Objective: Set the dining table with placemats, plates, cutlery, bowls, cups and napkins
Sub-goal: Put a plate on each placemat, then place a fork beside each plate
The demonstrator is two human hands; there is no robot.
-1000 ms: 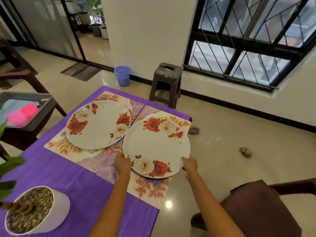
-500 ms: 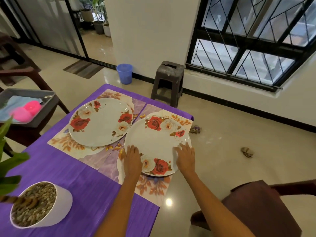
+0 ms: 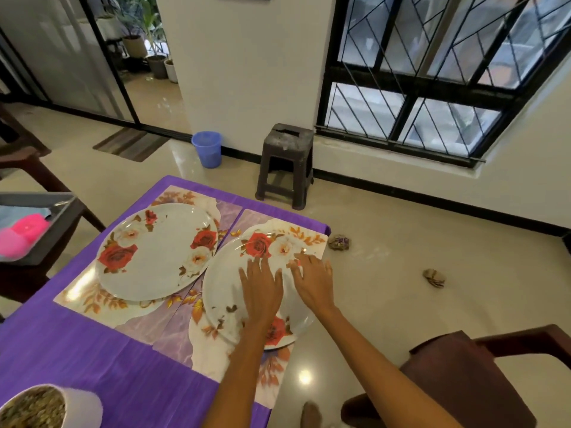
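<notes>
Two white plates with red roses lie side by side on floral placemats over a purple tablecloth (image 3: 92, 350). The left plate (image 3: 154, 251) sits on the left placemat (image 3: 89, 298). The right plate (image 3: 225, 288) rests on the right placemat (image 3: 213, 350) near the table's right edge. My left hand (image 3: 261, 288) lies flat on the middle of the right plate, fingers spread. My right hand (image 3: 312, 281) rests with straight fingers on that plate's right part. Neither hand holds anything.
A white pot of pebbles (image 3: 46, 406) stands at the near left corner. A grey tray with pink items (image 3: 27, 233) sits on a side chair at left. A dark chair (image 3: 463, 375) is at right; a stool (image 3: 285, 162) and blue bin (image 3: 207, 149) stand beyond.
My hands let go of the right plate's near rim and slid forward over its surface toward the far side. The plate now lies flat on its placemat.
</notes>
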